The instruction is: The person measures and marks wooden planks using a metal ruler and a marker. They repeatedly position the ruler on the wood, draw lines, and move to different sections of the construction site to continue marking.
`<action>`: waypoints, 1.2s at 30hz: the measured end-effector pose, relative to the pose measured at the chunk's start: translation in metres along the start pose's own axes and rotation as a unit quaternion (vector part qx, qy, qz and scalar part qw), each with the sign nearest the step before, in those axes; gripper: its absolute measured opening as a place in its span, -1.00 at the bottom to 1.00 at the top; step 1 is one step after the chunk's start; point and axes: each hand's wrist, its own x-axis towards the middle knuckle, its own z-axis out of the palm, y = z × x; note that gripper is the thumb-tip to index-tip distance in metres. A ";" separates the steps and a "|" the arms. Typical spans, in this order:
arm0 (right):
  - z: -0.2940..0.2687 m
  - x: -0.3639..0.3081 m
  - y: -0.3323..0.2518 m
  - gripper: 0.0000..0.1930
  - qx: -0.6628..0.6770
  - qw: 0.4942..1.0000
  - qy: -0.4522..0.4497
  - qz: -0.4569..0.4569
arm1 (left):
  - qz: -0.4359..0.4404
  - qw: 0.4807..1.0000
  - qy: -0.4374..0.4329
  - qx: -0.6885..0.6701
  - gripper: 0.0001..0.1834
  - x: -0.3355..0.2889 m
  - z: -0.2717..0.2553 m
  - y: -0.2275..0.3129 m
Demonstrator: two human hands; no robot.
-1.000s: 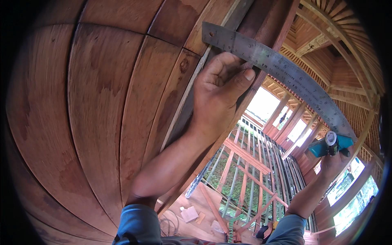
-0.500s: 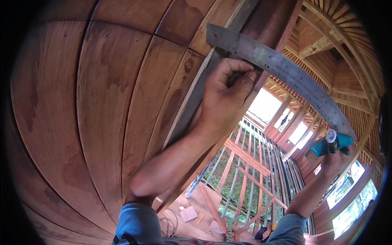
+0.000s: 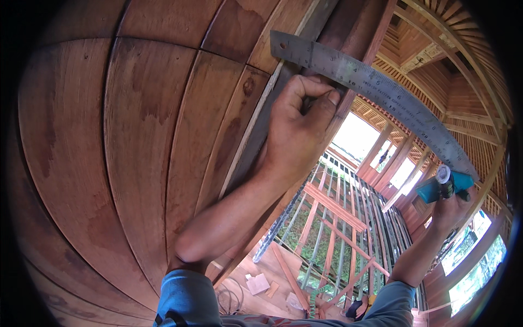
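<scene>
The left hand point(image 3: 299, 122) angles toward one o'clock, fingers curled against thumb, any contents unclear; beyond three o'clock, the right hand point(image 3: 451, 212) grips a square point(image 3: 389, 92) by its teal handle point(image 3: 429, 191).

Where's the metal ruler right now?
Head view: the metal ruler slants from upper middle to right, its left end just above the left hand, its right end by the teal block in the right hand.

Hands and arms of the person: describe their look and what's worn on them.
The left hand and right hand show no gloves, and no watch is visible. Short, plain blue sleeves, left and right, leave both forearms bare; the left has a dark, unclear patch low down.
</scene>
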 end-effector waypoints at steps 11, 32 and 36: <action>-0.005 -0.008 0.007 -0.79 0.014 1.000 0.004 0.013 | -0.010 1.000 0.001 -0.009 -0.95 -0.002 -0.001 0.001; 0.002 -0.036 -0.006 -0.54 0.025 0.998 0.045 0.042 | 0.019 1.000 -0.012 -0.012 -0.88 0.001 -0.011 -0.008; 0.007 -0.040 -0.009 -0.49 0.103 0.993 0.007 0.054 | -0.008 0.999 0.023 -0.026 -0.73 -0.014 -0.017 -0.019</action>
